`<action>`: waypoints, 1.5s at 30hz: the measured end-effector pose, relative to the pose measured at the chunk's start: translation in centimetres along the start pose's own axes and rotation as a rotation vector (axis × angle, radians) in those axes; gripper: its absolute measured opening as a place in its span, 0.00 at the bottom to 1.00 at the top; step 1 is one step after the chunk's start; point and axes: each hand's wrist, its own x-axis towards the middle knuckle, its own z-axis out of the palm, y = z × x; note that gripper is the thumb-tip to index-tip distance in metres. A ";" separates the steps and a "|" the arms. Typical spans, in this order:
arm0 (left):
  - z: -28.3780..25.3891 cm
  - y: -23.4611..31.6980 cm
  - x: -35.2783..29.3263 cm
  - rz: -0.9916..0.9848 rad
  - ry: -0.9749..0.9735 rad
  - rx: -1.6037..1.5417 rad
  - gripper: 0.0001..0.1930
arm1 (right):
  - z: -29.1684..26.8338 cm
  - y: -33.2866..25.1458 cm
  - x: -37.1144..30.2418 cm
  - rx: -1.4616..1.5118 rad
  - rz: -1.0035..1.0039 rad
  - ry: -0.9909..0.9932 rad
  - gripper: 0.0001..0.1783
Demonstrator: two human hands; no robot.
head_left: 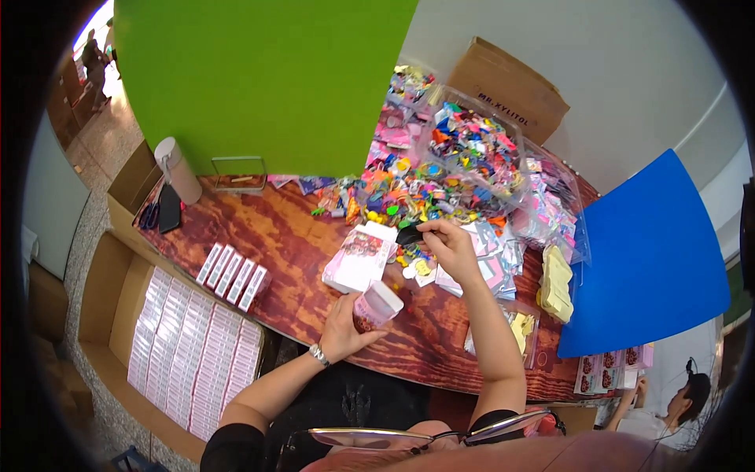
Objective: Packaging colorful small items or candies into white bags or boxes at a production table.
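My left hand (343, 329) grips a small pink-and-white carton (376, 307) near the table's front edge; its top end looks open. My right hand (451, 248) pinches a small black item (409, 234) whose kind I cannot make out. It is held over the edge of a heap of small colourful plastic trinkets (401, 193). Just beyond the carton lie several pink-and-white cartons (358, 263), apparently flat. White and pink cards or packets (491, 263) are spread beside my right wrist.
Finished-looking small cartons (233, 275) stand in a row at left, above a cardboard box (118, 370) packed with similar ones. A bottle (178, 169) and dark phone (169, 208) stand far left. Green (259, 86) and blue panels (649, 267) flank the trinkets. Another person (676, 409) is at right.
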 end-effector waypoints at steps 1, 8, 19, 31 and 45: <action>0.0 0.2 0.2 -0.020 0.017 -0.027 0.45 | 0.2 -1.4 -1.2 -0.007 0.028 -0.040 0.10; -0.1 0.5 0.2 -0.075 0.039 -0.098 0.42 | 3.6 -4.8 -7.2 -0.582 -0.481 -0.133 0.10; -0.7 1.3 -0.5 0.032 0.124 -0.031 0.39 | 6.7 -4.2 -10.2 -0.895 -0.617 -0.234 0.17; -0.6 1.7 -0.3 0.086 0.217 -0.022 0.41 | 6.6 -3.3 -11.0 -0.965 -0.671 -0.061 0.23; -0.1 0.8 -0.4 0.258 0.351 0.089 0.44 | 8.2 -4.3 -11.6 -0.616 -0.518 -0.062 0.11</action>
